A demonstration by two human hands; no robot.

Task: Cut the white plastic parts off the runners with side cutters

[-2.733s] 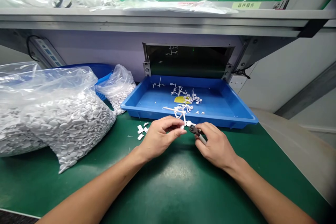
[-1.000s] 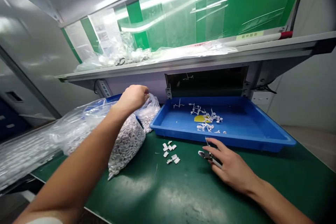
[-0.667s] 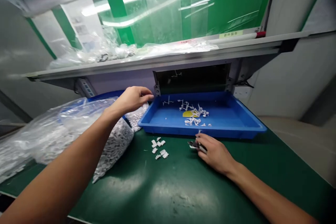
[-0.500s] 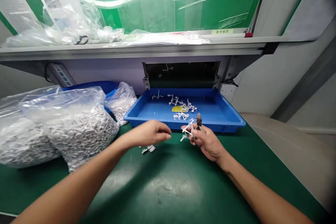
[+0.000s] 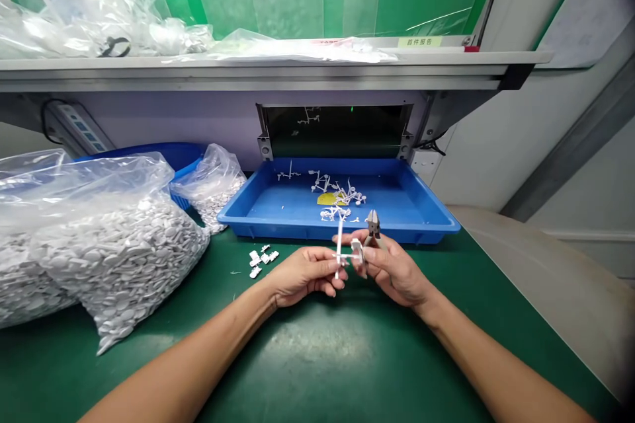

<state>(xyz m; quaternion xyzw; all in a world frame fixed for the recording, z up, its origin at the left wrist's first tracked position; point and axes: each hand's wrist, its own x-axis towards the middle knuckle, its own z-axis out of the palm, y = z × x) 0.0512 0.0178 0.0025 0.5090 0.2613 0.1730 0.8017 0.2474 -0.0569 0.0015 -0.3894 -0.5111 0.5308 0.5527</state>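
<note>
Your left hand (image 5: 306, 275) pinches a white moulded plastic sprig (image 5: 339, 248) upright, fingers together on it. Your right hand (image 5: 394, 271) curls its fingers around steel side cutters (image 5: 374, 225), tips up, just beside the sprig. You seem to be at the cutting step, which calls for lining the tips up on the sprig. The front edge of the blue plastic tray (image 5: 278, 230) lies just beyond your hands, with open room on the green mat (image 5: 317, 370) below them.

factory workstation: green bench mat (image 5: 377, 363), blue tray (image 5: 297, 231), bagged plastic parts (image 5: 124, 264)

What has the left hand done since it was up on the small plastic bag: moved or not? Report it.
Yes: the left hand has moved down and rightward, off the small plastic bag, and now sits in front of the blue tray.
</note>
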